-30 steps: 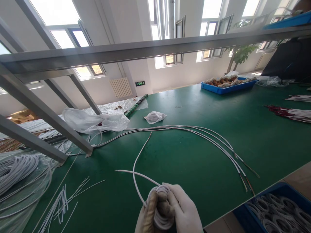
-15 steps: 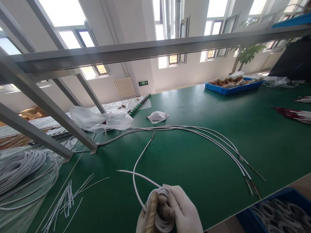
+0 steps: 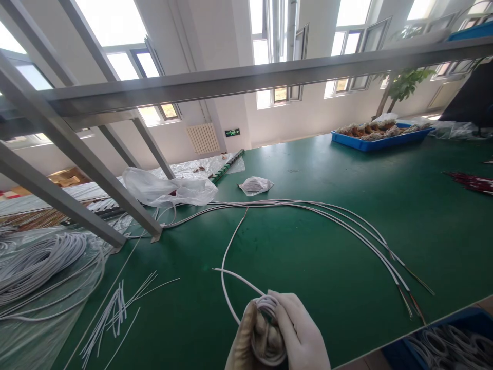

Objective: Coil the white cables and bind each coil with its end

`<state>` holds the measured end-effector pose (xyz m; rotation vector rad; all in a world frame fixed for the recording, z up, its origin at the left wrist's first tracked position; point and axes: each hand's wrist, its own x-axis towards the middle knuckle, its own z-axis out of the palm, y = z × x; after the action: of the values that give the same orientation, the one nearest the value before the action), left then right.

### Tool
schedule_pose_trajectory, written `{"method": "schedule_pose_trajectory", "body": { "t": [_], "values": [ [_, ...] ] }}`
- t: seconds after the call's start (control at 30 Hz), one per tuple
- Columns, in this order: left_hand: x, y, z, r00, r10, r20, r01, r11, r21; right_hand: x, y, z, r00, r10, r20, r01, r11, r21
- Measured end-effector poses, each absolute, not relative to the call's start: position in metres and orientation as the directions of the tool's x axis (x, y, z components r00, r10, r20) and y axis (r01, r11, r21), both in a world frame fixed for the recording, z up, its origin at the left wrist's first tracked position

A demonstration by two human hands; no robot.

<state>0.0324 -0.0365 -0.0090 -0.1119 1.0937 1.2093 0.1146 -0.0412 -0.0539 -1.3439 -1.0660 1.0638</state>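
Both of my gloved hands are closed around a small coil of white cable (image 3: 268,355) at the bottom centre. My left hand (image 3: 242,341) grips its left side, and my right hand (image 3: 301,329) wraps its right side, with fingertips inside the loops. Two loose cable ends (image 3: 227,241) stick out from the coil and cross each other over the green tabletop. Beyond them, several long white cables (image 3: 319,211) arc across the table, their stripped ends lying at the right. My palms and the coil's lower part are partly hidden.
Short white wire pieces (image 3: 115,313) lie at left, near a big cable coil (image 3: 46,262) on plastic sheeting. Grey frame posts (image 3: 96,164) rise there. A blue tray (image 3: 370,144) stands far back; a blue bin (image 3: 400,354) of coils sits below the right edge. A small bag (image 3: 256,186) lies mid-table.
The hands and coil appear slightly further right, as does the whole scene, since the view has shifted. The shorter protruding cable end has swung a little closer to the other one.
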Motion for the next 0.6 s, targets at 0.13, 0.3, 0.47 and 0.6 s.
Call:
{"method": "schedule_pose_trajectory", "body": {
  "t": [0.13,0.3,0.47,0.6],
  "values": [
    [0.020,-0.032,-0.018,-0.063,0.714,-0.698,-0.630,0.514,0.582,0.117,-0.041,-0.052,0.219,0.976,0.016,0.040,0.008,-0.999],
    [0.001,-0.037,-0.024,-0.181,0.783,-0.596,-0.312,0.529,0.789,0.121,-0.034,-0.046,0.206,0.972,0.112,0.091,0.095,-0.991],
    [-0.018,-0.027,-0.016,0.016,0.865,-0.502,-0.178,0.496,0.850,0.133,-0.025,-0.047,0.041,0.974,0.222,0.224,0.208,-0.952],
    [-0.018,-0.015,-0.016,0.151,0.851,-0.503,-0.322,0.523,0.789,0.137,-0.022,-0.052,-0.094,0.962,0.257,0.338,0.273,-0.901]
  ]
}}
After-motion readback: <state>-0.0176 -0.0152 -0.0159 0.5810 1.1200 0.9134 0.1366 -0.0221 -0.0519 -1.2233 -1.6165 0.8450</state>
